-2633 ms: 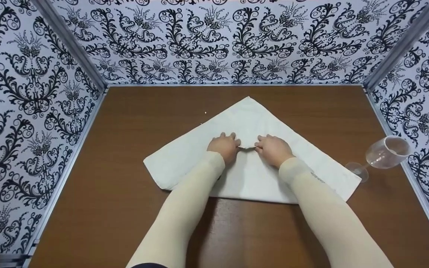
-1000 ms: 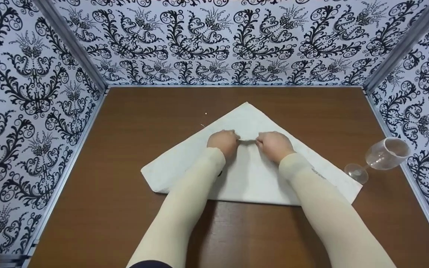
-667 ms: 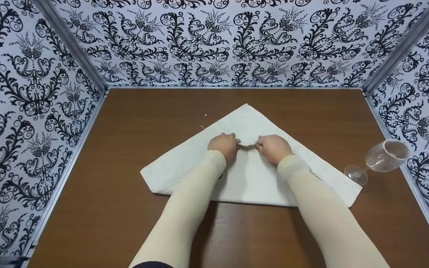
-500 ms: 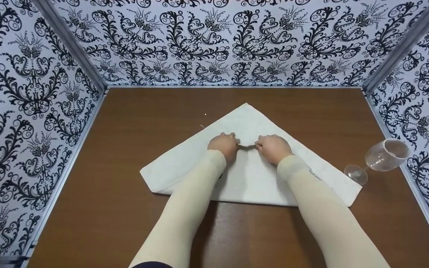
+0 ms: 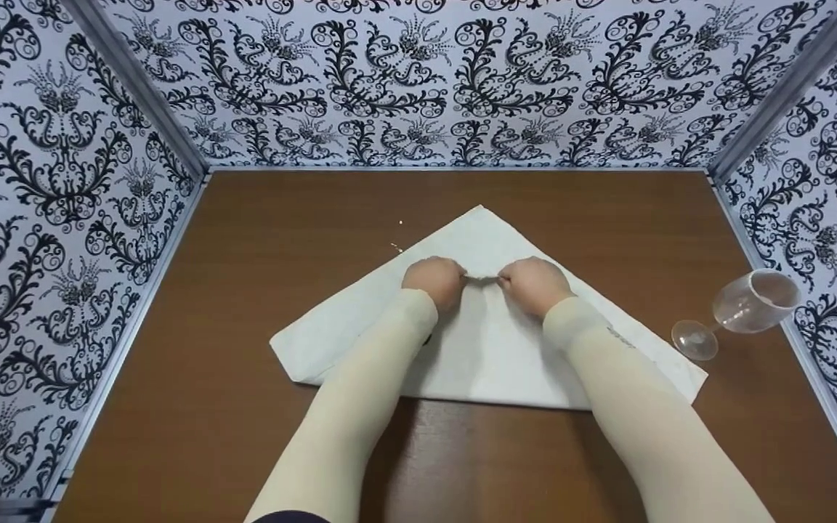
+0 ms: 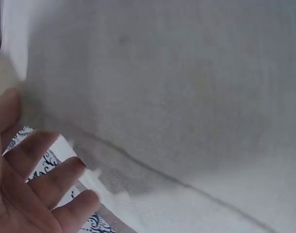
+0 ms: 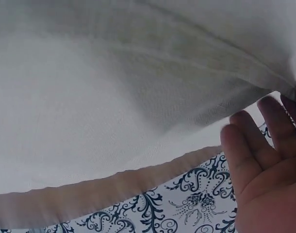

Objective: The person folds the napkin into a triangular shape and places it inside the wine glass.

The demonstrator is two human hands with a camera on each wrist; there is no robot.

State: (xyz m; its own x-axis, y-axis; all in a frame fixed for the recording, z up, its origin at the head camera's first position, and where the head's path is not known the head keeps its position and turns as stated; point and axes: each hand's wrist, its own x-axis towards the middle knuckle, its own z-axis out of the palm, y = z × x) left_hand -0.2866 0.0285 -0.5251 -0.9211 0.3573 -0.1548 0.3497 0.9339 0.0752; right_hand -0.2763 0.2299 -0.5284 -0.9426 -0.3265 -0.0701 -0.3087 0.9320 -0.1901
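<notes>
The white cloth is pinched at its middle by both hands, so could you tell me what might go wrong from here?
The pleat could slip: the left hand and right hand pinch only a small ridge of the white cloth, so the grip looks slight. The cloth's right corner reaches toward the tipped wine glass, so dragging the cloth might nudge it.

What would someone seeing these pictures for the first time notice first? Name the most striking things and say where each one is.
A white cloth folded into a triangle lies mid-table, its point toward the back wall. The left hand and right hand meet at its middle, pinching up a small fold between them. A clear wine glass lies tipped on its side at the table's right edge, and bold black-and-white patterned walls enclose the scene.
</notes>
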